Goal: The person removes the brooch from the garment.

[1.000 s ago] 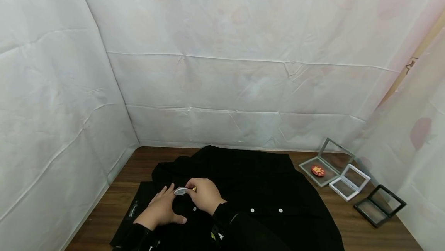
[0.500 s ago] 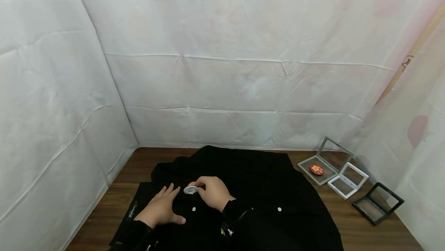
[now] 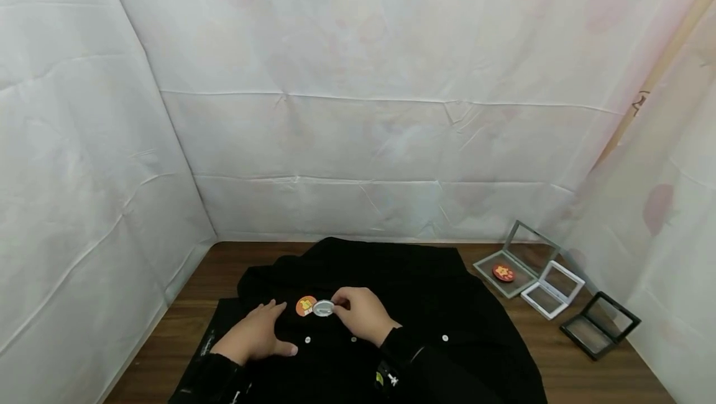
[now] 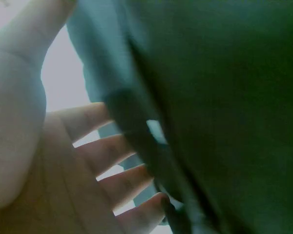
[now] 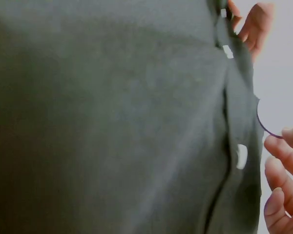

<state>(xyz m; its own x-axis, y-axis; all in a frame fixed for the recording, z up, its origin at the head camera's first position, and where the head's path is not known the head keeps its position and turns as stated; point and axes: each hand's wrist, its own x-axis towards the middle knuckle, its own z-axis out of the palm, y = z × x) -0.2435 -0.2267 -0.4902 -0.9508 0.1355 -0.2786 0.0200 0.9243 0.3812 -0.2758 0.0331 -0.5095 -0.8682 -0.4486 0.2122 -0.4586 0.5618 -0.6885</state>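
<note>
Pinching: the right hand [image 3: 362,314] holds a round silver disc [image 3: 323,309] at its fingertips, low over the black shirt [image 3: 391,286] spread on the desk [image 3: 626,373].
Orange badge [image 3: 305,305]: lies on the shirt just left of the disc, touching or nearly so.
Left hand [image 3: 254,334]: fingers straight, pressing the cloth flat, near and left of the badge.
Nearer hand: the right, whose grip sits beside the badge.
Far right: three frame cases [image 3: 550,289], one showing a red badge [image 3: 503,273].
</note>
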